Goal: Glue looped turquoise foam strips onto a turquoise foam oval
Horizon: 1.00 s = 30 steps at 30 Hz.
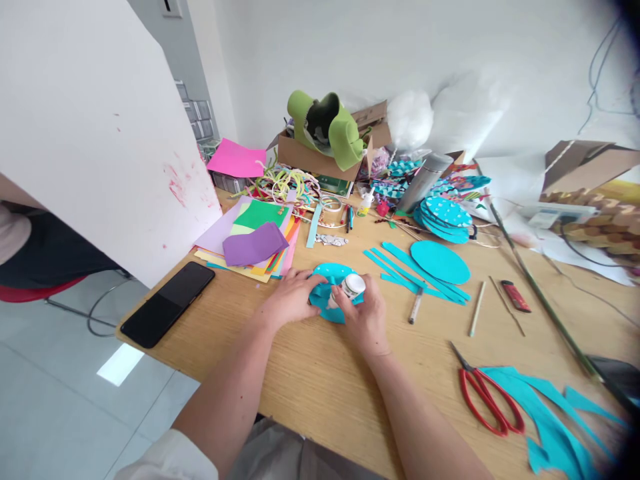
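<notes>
In the middle of the table lies a turquoise oval (333,269) with small white marks, partly hidden by both hands. My right hand (367,319) is wrapped round a small white glue bottle (354,285), tilted with its nozzle down toward the oval. My left hand (290,300) is at the oval's left side, its fingers and thumb closed on a turquoise strip (323,291) that lies over the oval. Beyond the hands, several colored sheets lie in a pile, with a purple piece (255,245) on top.
A black phone (169,303) lies at the left edge. To the right are cut turquoise strips (400,270), a plain turquoise oval (440,261), a pen (416,305), red-handled scissors (483,393) and scraps (545,413). A white board (100,120) stands at the left.
</notes>
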{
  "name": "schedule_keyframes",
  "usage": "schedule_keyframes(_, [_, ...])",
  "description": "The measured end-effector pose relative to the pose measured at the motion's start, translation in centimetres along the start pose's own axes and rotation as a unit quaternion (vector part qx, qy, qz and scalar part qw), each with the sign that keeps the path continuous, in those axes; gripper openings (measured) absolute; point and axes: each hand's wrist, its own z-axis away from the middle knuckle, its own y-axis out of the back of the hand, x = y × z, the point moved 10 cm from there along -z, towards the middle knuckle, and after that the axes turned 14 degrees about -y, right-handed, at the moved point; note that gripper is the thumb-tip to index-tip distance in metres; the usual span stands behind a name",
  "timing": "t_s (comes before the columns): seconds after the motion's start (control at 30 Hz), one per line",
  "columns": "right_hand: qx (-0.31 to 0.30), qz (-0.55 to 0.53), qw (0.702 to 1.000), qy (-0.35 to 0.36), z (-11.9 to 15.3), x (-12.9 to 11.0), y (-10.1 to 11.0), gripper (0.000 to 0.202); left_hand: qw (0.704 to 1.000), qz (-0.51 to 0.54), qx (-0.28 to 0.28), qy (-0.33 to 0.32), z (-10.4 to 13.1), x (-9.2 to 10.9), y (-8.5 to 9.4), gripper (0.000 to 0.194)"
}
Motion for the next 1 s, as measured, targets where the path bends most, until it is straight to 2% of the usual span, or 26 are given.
schedule_keyframes(0.77, [0.022,0.010,1.000,0.009,-0.1,-0.1,0.5,0.027,1.000,0.007,-0.005,0.001,0.0,0.0,-0.1,0.053])
schedule_keyframes(0.9, [0.021,0.009,1.000,-0.002,-0.1,0.0,0.5,0.027,1.000,0.004,-0.011,-0.001,0.0,0.1,-0.2,0.051])
schedule_keyframes(1.0, [0.036,-0.023,0.998,-0.036,-0.4,0.4,1.3,0.029,1.000,0.004,-0.009,-0.003,-0.1,0.1,-0.1,0.050])
